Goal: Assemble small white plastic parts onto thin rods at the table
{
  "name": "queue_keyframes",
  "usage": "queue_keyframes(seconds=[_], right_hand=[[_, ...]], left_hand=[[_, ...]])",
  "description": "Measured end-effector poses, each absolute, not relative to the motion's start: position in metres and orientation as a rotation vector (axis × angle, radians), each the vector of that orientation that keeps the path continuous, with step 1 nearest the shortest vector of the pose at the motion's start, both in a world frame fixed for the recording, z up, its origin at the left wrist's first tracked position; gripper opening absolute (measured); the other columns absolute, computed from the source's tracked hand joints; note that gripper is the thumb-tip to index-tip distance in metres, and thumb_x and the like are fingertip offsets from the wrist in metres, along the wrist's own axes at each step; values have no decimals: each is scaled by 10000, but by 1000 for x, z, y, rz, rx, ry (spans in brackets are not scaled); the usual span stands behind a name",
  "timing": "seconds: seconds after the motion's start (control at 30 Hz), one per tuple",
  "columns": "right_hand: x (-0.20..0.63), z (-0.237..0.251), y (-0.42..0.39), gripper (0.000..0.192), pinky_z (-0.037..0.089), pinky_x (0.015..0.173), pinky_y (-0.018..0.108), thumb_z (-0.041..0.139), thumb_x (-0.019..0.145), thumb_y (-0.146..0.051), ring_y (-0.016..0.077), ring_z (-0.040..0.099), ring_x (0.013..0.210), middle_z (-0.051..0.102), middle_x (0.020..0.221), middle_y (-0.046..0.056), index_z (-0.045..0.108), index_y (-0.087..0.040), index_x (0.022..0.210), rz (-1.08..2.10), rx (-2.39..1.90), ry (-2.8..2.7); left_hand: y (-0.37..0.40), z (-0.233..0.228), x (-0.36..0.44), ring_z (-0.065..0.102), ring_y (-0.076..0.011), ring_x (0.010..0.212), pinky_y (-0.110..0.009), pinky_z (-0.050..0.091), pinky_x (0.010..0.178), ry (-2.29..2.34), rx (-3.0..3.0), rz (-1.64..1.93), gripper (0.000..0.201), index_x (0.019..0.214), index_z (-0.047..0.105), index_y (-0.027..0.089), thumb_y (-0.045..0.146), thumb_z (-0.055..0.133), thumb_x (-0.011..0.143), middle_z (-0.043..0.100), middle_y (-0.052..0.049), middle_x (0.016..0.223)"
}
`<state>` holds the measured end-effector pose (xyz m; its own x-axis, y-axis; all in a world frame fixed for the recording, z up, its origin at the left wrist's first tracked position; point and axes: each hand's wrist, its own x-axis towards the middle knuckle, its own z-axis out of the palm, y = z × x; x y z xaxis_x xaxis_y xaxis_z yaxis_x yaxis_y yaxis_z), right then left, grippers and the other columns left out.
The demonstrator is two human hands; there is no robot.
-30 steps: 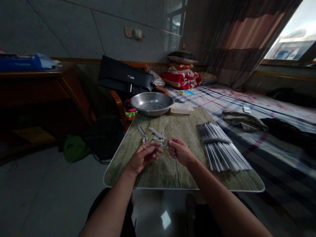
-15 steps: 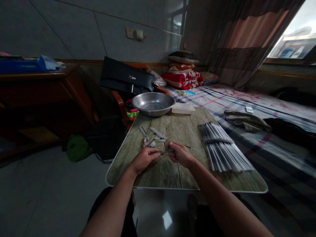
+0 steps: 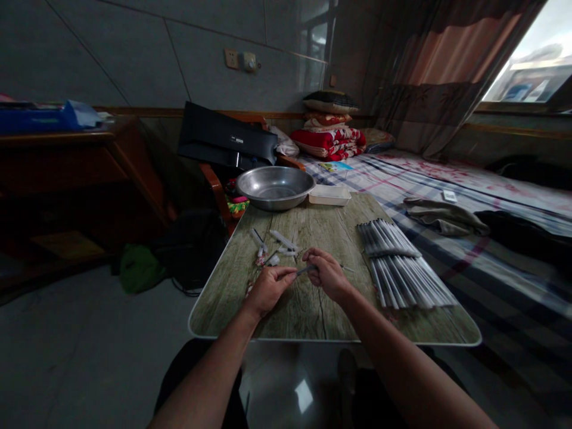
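Two hands are over the table (image 3: 313, 316): the left hand (image 3: 268, 289) and the right hand (image 3: 328, 275), with one thin grey stick (image 3: 305, 270) between them. One metal bowl (image 3: 274, 186) sits at 12 o'clock on the table, and one shallow white tray (image 3: 329, 195) just beside it at 1 o'clock. At 3 o'clock lies one stack of grey-white sticks (image 3: 402, 268) (too many and too tightly packed to count). About four small white pieces (image 3: 277, 244) lie loose at 11 o'clock; the dim light blurs their exact number. One table holds it all.
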<state>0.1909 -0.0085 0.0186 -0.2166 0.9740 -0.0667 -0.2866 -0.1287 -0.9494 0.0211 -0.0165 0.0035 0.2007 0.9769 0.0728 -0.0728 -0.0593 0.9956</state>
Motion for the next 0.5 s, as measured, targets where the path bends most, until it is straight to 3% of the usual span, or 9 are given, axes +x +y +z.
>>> queue_keyframes(seconds=[0.5], right_hand=[[196, 15, -7, 175, 161, 356, 172, 490, 758, -330, 54, 237, 357, 313, 463, -109, 523, -186, 854, 1607, -978, -1123]], left_hand=[[-18, 2, 25, 667, -256, 807, -376, 494, 808, 1034, 1342, 1153, 138, 759, 760, 235, 163, 763, 640, 738, -50, 774]])
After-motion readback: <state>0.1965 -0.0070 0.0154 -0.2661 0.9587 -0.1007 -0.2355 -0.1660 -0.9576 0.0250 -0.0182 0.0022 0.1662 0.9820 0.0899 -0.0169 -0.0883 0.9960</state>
